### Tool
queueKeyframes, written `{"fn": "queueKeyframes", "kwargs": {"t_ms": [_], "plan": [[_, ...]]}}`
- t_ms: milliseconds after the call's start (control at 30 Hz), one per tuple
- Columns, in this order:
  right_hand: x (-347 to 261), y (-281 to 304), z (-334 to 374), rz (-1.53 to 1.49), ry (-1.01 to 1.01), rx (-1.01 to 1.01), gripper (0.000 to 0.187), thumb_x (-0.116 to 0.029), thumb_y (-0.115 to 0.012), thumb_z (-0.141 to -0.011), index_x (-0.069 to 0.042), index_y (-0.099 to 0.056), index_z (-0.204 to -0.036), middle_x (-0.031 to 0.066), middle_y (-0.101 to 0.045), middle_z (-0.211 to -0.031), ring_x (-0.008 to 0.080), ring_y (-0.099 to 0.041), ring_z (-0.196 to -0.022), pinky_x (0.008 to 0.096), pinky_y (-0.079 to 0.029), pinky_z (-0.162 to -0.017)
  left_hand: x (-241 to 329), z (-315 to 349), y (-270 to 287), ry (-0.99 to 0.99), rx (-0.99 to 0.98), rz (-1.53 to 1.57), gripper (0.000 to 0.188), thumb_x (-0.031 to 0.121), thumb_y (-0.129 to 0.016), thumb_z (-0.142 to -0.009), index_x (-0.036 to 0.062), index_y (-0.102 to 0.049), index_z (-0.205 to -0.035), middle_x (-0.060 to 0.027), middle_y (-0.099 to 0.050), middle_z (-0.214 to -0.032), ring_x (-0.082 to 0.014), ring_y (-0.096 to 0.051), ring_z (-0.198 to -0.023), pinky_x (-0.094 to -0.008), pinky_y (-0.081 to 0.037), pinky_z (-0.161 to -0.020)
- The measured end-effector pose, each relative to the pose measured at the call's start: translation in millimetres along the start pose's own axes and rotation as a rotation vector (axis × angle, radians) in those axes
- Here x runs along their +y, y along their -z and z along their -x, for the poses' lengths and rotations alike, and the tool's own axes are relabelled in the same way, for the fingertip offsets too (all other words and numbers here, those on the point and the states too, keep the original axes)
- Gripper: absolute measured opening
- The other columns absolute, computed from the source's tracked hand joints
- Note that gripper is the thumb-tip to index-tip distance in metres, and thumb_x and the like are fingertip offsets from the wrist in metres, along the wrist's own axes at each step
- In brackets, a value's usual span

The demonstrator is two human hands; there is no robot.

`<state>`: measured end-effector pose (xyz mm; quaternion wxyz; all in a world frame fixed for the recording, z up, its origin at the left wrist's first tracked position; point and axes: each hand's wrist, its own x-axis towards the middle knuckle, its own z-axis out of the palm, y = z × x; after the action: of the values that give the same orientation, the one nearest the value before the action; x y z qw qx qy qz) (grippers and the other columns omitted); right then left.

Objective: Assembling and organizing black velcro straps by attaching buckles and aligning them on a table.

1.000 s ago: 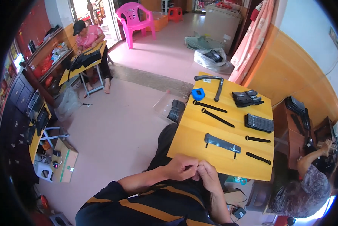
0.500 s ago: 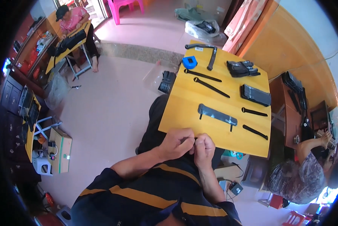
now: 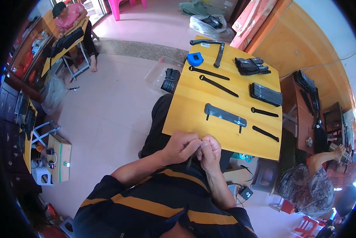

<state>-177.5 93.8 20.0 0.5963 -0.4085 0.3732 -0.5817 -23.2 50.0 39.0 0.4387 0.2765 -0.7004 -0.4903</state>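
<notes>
Both of my hands are close together over my lap, just off the near edge of the yellow table. My left hand is closed, its thumb and fingers curled toward the right one. My right hand is closed too, thumb pressed on the fingers. Whatever they pinch is hidden. Nearest on the table is a flat dark grey sleeve with short black tabs. Black straps with looped ends lie around it: a far one, a longer one, and two at right, an upper and a lower.
A blue tape measure, a folded black bundle, a stack of dark sleeves and a long bent strap sit farther back. A clear bin stands left of the table. One person works far left, another at right.
The whole view has shifted slightly, so the table sits a little higher and farther left. My hands stay together and closed, with the fingers slightly rearranged. The things on the table have not moved.
</notes>
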Motion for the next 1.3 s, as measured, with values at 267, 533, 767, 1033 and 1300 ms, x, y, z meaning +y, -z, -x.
{"fn": "queueKeyframes", "kwargs": {"t_ms": [267,533,767,1033,1300], "plan": [[-1,2,-11,0.083,0.082,-0.011,0.029,-0.019,-0.051,-0.107,-0.007,-0.054,-0.081,-0.0025,-0.051,-0.062,0.005,-0.046,-0.054,0.021,-0.036,-0.052,-6,-2,-6,-0.002,0.132,-0.014,0.025,0.009,-0.059,-0.096,0.0026,-0.057,-0.073,-0.0104,-0.055,-0.059,-0.0197,-0.053,-0.049,-0.0318,-0.041,-0.05],[-10,6,-14,0.365,0.207,-0.037,0.031,-0.018,-0.055,-0.104,-0.004,-0.055,-0.077,-0.0019,-0.054,-0.06,0.0061,-0.05,-0.053,0.0235,-0.04,-0.05,6,-6,-3,-0.08,0.114,-0.25,0.022,0.009,-0.056,-0.096,0.0012,-0.055,-0.076,-0.0103,-0.057,-0.059,-0.0185,-0.058,-0.052,-0.0316,-0.046,-0.051],[-7,-9,-16,0.279,0.295,0.149,0.027,-0.02,-0.055,-0.104,-0.007,-0.051,-0.081,-0.0014,-0.051,-0.062,0.006,-0.046,-0.049,0.0217,-0.035,-0.046,0,-3,-22,0.299,0.292,0.654,0.028,0.011,-0.046,-0.102,0.0074,-0.046,-0.074,0.0015,-0.045,-0.058,-0.0098,-0.047,-0.048,-0.0276,-0.041,-0.047],[-55,47,-43,-0.332,0.271,0.548,0.026,-0.021,-0.057,-0.101,-0.014,-0.049,-0.077,-0.0032,-0.048,-0.058,0.0073,-0.042,-0.042,0.0215,-0.034,-0.037,-4,-19,36,0.46,0.719,1.093,0.033,0.028,-0.054,-0.099,0.0146,-0.043,-0.071,0.0016,-0.034,-0.059,-0.0151,-0.041,-0.054,-0.0303,-0.039,-0.052],[-100,203,19,-0.619,0.571,0.479,0.027,-0.022,-0.053,-0.103,-0.011,-0.052,-0.078,-0.0041,-0.051,-0.063,0.0073,-0.044,-0.046,0.0215,-0.037,-0.042,-63,33,178,-0.021,0.998,1.068,0.028,0.021,-0.052,-0.099,0.0133,-0.044,-0.073,0.0029,-0.037,-0.059,-0.0131,-0.038,-0.054,-0.0309,-0.037,-0.053]]}}
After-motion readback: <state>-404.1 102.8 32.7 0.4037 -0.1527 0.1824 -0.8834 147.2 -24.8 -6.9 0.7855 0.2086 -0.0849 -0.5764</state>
